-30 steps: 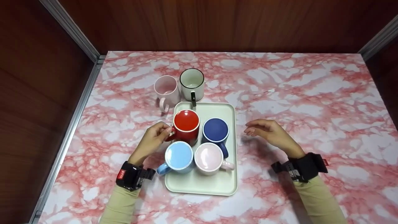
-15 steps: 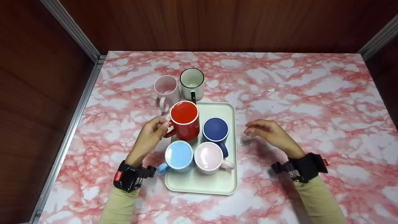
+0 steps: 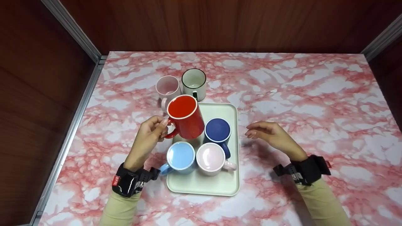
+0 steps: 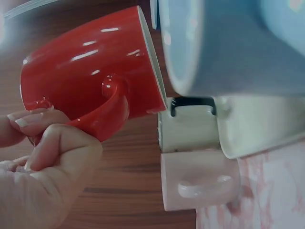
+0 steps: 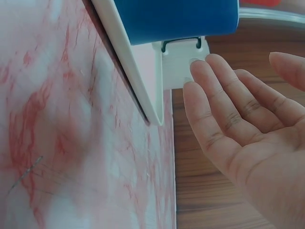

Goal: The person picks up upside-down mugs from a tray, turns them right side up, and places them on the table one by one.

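My left hand (image 3: pixel 147 138) pinches the handle of a red mug (image 3: pixel 185 116) and holds it tilted above the far left corner of a pale green tray (image 3: pixel 220 185). In the left wrist view, thumb and fingers (image 4: pixel 45 121) curl round the red mug's (image 4: pixel 86 71) handle. On the tray stand a dark blue mug (image 3: pixel 218 131), a light blue mug (image 3: pixel 180 157) and a pink mug (image 3: pixel 211 158). My right hand (image 3: pixel 267 133) hovers over the table just right of the tray, fingers relaxed and holding nothing (image 5: pixel 238 124).
A pale pink mug (image 3: pixel 168 89) and a white mug with a black rim and handle (image 3: pixel 194 83) stand on the marble table (image 3: pixel 314 94) just behind the tray. Dark wooden walls enclose the table on three sides.
My left hand has lifted the red mug off the tray, up and toward the far left, and tipped it. The right hand has barely moved.
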`<control>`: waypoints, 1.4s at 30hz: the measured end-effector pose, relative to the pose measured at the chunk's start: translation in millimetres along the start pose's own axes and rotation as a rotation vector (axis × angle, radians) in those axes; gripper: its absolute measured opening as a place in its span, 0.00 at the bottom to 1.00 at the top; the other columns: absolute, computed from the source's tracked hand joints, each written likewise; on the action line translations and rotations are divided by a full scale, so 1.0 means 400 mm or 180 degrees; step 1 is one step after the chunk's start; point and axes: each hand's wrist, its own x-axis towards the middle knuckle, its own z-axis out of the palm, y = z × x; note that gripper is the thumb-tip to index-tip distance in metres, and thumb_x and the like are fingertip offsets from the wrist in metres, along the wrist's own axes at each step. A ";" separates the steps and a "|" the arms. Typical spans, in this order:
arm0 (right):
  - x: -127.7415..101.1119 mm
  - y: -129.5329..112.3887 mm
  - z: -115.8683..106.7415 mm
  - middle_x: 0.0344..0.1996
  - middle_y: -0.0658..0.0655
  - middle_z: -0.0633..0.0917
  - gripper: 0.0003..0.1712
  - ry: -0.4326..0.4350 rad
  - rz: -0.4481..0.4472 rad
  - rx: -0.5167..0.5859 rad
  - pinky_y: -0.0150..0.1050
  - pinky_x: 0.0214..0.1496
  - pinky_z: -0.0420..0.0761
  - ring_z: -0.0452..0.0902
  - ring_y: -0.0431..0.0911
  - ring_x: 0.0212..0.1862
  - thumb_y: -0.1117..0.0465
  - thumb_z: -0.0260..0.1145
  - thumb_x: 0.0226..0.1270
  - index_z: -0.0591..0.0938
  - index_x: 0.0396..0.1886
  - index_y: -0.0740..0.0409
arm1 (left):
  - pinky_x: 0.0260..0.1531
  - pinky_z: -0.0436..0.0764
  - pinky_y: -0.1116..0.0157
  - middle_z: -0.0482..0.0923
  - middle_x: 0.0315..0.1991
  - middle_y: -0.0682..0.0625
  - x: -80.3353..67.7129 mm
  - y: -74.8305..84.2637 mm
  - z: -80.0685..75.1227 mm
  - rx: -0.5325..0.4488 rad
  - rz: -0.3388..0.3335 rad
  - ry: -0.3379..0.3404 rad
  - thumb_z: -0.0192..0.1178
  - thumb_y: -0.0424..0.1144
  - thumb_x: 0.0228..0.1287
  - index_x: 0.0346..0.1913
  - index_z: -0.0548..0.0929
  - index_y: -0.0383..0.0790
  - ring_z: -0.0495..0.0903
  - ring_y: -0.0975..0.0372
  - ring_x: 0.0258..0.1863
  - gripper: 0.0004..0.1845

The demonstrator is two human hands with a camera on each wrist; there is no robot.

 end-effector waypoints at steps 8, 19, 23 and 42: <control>-0.010 -0.021 0.021 0.36 0.71 0.80 0.14 0.0087 -0.0135 0.0154 0.49 0.44 0.77 0.80 0.54 0.40 0.70 0.57 0.65 0.75 0.47 0.75 | 0.19 0.65 0.71 0.64 0.20 0.48 -0.021 0.020 0.018 -0.0410 -0.0189 -0.0071 0.49 0.34 0.68 0.30 0.73 0.33 0.64 0.61 0.21 0.10; -0.022 -0.061 0.066 0.33 0.70 0.80 0.12 0.0182 -0.0267 0.0412 0.48 0.43 0.77 0.80 0.54 0.37 0.68 0.57 0.65 0.76 0.43 0.75 | 0.16 0.55 0.73 0.58 0.18 0.50 -0.040 0.033 0.065 -0.1306 -0.0183 -0.0298 0.42 0.30 0.70 0.30 0.71 0.29 0.58 0.64 0.18 0.11; -0.026 -0.069 0.086 0.32 0.70 0.81 0.14 0.0201 -0.0244 0.0498 0.45 0.42 0.78 0.80 0.53 0.36 0.68 0.57 0.65 0.75 0.42 0.79 | 0.15 0.55 0.73 0.58 0.18 0.50 -0.043 0.034 0.083 -0.1572 -0.0302 -0.0303 0.40 0.29 0.70 0.30 0.71 0.29 0.58 0.64 0.18 0.12; -0.041 -0.123 0.193 0.32 0.67 0.82 0.15 -0.0160 -0.0108 0.0768 0.45 0.41 0.79 0.80 0.52 0.35 0.66 0.58 0.65 0.75 0.42 0.79 | 0.17 0.58 0.71 0.59 0.18 0.52 -0.062 0.023 0.159 -0.2234 -0.0705 -0.0396 0.37 0.33 0.72 0.30 0.70 0.33 0.60 0.64 0.18 0.14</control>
